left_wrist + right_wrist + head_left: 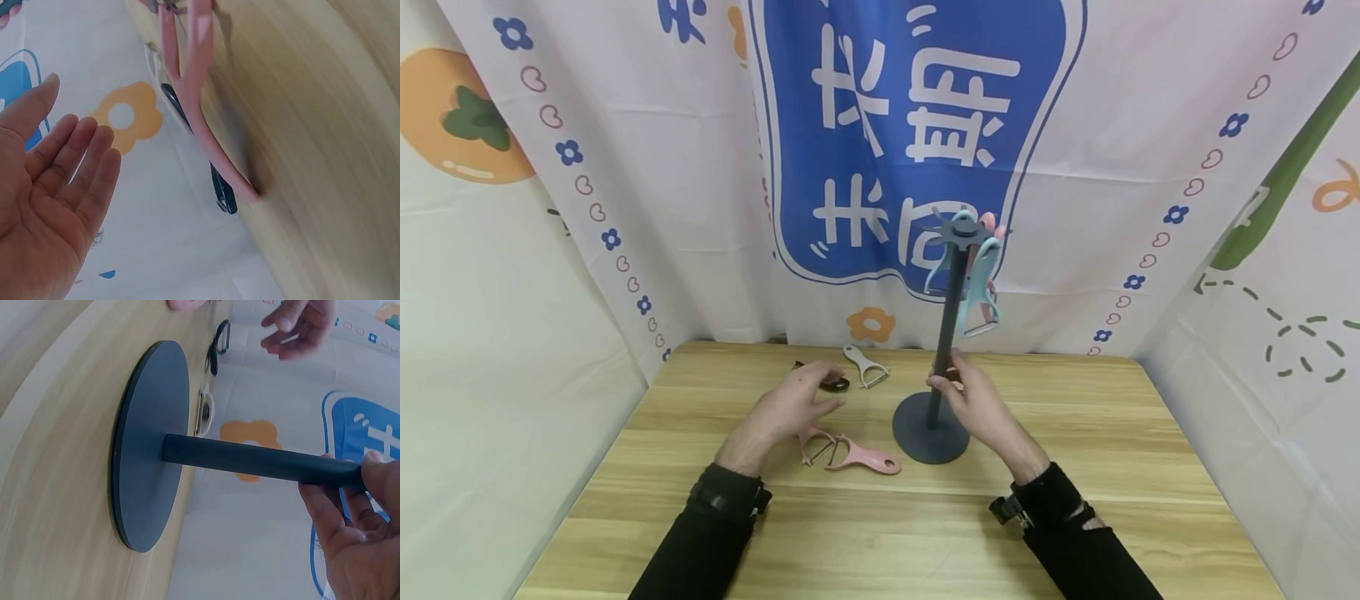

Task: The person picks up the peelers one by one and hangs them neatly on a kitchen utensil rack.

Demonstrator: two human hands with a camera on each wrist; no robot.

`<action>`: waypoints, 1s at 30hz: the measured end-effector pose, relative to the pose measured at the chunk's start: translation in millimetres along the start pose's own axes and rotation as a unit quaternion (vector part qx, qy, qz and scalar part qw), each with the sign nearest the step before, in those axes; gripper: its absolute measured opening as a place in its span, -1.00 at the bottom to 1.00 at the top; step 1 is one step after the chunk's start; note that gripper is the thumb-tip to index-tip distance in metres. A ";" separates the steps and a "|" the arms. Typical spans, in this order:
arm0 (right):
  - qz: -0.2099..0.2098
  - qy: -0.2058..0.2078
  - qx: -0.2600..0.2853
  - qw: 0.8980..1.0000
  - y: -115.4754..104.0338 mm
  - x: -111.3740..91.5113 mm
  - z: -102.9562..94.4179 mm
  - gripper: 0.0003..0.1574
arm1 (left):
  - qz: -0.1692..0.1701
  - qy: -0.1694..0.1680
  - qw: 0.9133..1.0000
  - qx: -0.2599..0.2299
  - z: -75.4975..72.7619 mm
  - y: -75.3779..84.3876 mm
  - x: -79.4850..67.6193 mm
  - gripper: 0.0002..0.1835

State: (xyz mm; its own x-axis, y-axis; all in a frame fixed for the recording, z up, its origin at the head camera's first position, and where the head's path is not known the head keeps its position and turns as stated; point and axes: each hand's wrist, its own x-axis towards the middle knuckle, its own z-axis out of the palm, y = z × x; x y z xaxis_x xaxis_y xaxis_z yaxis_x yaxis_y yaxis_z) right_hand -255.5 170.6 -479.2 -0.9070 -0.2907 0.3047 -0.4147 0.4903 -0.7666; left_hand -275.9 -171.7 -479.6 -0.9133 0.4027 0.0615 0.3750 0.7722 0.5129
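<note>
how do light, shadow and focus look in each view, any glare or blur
Head: fairly even light, no strong glare on the wooden table; left wrist: a soft-edged shadow falls on the wood beside the pink peeler, and the grain looks smeary; right wrist: the dark stand has fairly clear edges, while the left hand beyond looks softer.

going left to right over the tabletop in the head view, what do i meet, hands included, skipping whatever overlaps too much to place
left hand → white Y-shaped peeler → round dark grey stand base → right hand
</note>
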 end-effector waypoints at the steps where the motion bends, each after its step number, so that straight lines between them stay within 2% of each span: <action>1: -0.001 0.002 0.002 1.000 2.0 -1.2 -2.5 -0.77 | -0.001 0.000 1.000 0.002 -0.7 -1.7 0.5 -0.44; 8: -0.003 0.012 0.010 1.000 14.6 -10.0 -19.3 -0.84 | -0.003 -0.004 0.999 0.035 -5.5 -13.7 2.8 -0.45; 15: 0.001 0.018 0.012 1.000 21.6 -16.9 -32.3 -0.85 | 0.016 -0.010 0.997 0.079 -9.7 -22.2 9.4 -0.49; 24: -0.001 0.021 0.009 1.000 23.7 -18.6 -35.5 -0.84 | 0.042 -0.030 0.992 0.113 -18.0 -34.7 26.6 -0.58; 30: 0.001 0.023 0.014 1.000 25.0 -18.1 -34.3 -0.81 | 0.057 -0.067 0.986 0.144 -23.7 -41.0 37.2 -0.59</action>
State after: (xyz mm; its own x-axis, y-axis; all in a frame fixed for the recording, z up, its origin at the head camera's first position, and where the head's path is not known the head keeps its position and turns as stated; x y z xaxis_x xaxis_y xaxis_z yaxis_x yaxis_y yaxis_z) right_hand -252.0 216.2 -484.4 -0.9108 -0.2510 0.3277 -0.4105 0.4678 -0.7827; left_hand -329.0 -200.1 -478.1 -0.8411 0.5405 -0.0194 0.5205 0.8187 0.2427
